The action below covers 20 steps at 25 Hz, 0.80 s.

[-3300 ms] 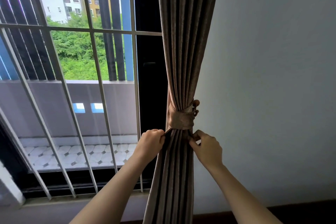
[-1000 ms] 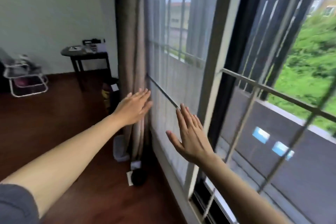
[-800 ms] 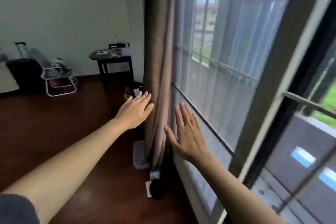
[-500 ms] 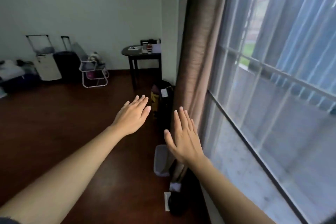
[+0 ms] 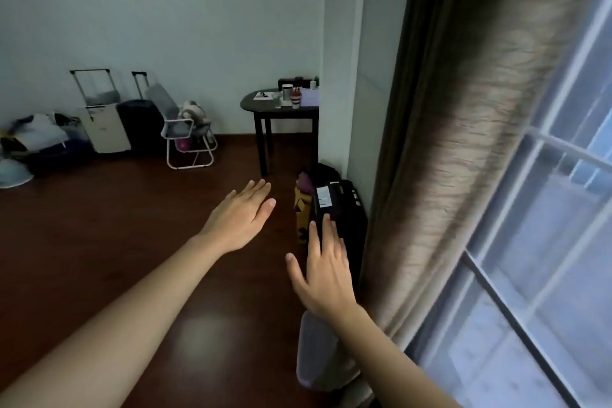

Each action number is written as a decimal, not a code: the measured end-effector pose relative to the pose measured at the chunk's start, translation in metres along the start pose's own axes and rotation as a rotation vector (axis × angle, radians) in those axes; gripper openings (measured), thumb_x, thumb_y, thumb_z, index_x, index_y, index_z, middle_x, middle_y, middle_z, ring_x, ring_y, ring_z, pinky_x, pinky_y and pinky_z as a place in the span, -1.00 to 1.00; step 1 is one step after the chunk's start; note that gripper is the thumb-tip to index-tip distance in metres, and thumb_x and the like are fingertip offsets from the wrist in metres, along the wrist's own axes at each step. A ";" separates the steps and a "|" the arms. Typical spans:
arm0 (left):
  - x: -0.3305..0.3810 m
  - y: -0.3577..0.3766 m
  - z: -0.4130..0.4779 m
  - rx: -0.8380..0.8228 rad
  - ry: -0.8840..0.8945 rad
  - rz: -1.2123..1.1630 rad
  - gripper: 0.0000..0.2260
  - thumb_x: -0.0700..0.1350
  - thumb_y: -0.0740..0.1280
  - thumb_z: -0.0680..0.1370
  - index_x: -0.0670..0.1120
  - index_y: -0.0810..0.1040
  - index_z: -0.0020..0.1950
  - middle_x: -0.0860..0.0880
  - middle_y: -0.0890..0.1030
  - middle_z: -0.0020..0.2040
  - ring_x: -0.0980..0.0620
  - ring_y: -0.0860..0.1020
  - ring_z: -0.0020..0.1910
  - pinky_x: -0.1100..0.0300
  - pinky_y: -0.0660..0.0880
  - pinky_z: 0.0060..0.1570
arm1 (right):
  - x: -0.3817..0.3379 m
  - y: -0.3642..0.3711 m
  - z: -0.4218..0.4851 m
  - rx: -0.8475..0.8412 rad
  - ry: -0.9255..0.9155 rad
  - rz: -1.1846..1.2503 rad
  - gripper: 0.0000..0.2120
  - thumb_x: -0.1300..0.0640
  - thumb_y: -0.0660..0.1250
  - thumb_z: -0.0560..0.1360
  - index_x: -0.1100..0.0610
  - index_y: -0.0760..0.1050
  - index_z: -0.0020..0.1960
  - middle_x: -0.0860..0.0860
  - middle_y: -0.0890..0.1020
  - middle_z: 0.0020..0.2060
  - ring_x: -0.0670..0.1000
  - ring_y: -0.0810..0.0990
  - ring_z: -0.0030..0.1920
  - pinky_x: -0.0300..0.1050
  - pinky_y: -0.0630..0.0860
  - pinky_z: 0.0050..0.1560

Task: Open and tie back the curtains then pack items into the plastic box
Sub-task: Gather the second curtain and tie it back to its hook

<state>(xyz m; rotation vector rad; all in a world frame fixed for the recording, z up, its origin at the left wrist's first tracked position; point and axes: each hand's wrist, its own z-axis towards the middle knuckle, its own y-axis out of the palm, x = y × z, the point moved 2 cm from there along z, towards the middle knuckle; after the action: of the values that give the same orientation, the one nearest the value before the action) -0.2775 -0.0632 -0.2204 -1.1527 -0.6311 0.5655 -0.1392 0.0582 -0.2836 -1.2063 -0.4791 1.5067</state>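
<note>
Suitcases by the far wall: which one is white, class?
The white suitcase, the left of the pair with the wider raised handle frame. The one beside it, on its right, is the black suitcase.

Bare dark wooden floor point(image 5: 99, 258) left; brown hanging curtain point(image 5: 463, 142), black suitcase point(image 5: 344, 209), translucent plastic box point(image 5: 314, 351) block right.

Both bare arms reach forward, left hand point(image 5: 241, 219) and right hand point(image 5: 326, 270) flat, fingers spread, empty.
</note>
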 end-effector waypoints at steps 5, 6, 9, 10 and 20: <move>-0.070 0.034 0.101 -0.077 0.085 -0.003 -0.50 0.11 -0.08 0.63 -0.07 0.11 0.53 -0.03 0.13 0.54 0.02 0.04 0.53 0.00 0.06 0.47 | 0.010 0.060 0.097 -0.028 0.151 0.000 -0.30 -0.21 -0.04 0.58 0.12 -0.20 0.54 0.09 -0.26 0.52 -0.02 -0.36 0.47 -0.09 -0.33 0.44; -0.082 0.041 0.124 -0.086 0.131 -0.004 -0.50 0.11 -0.08 0.63 -0.08 0.11 0.53 -0.04 0.13 0.54 0.01 0.04 0.53 0.00 0.06 0.47 | 0.013 0.072 0.114 -0.007 0.197 -0.007 -0.30 -0.21 -0.03 0.58 0.12 -0.20 0.54 0.10 -0.26 0.52 0.02 -0.33 0.50 -0.07 -0.31 0.46; -0.093 0.058 0.188 -0.151 0.282 -0.017 -0.51 0.09 -0.08 0.64 -0.09 0.09 0.53 -0.05 0.11 0.55 0.00 0.02 0.54 0.00 0.04 0.47 | 0.021 0.098 0.158 0.043 0.371 -0.062 -0.30 -0.21 -0.04 0.58 0.14 -0.20 0.53 0.13 -0.26 0.52 0.09 -0.26 0.52 0.01 -0.24 0.50; -0.093 0.062 0.210 -0.167 0.345 -0.024 -0.51 0.09 -0.07 0.64 -0.09 0.08 0.54 -0.05 0.10 0.55 0.00 0.02 0.54 0.01 0.03 0.47 | 0.022 0.104 0.172 0.076 0.442 -0.067 -0.30 -0.22 -0.04 0.58 0.14 -0.20 0.54 0.13 -0.26 0.52 0.09 -0.25 0.53 0.00 -0.24 0.49; -0.002 0.110 0.329 -0.155 0.821 -0.554 -0.48 0.05 0.05 0.61 -0.19 0.14 0.51 -0.17 0.19 0.51 -0.10 0.17 0.50 0.01 0.14 0.46 | 0.072 0.095 0.213 0.410 0.804 -0.323 -0.27 -0.17 0.03 0.51 0.16 -0.10 0.54 0.16 -0.23 0.52 0.13 -0.22 0.52 0.02 -0.17 0.49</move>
<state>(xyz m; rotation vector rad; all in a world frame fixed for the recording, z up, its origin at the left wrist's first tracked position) -0.5223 0.1822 -0.2349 -1.1660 -0.2491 -0.4337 -0.3618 0.1560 -0.3056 -1.2141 0.1696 0.7009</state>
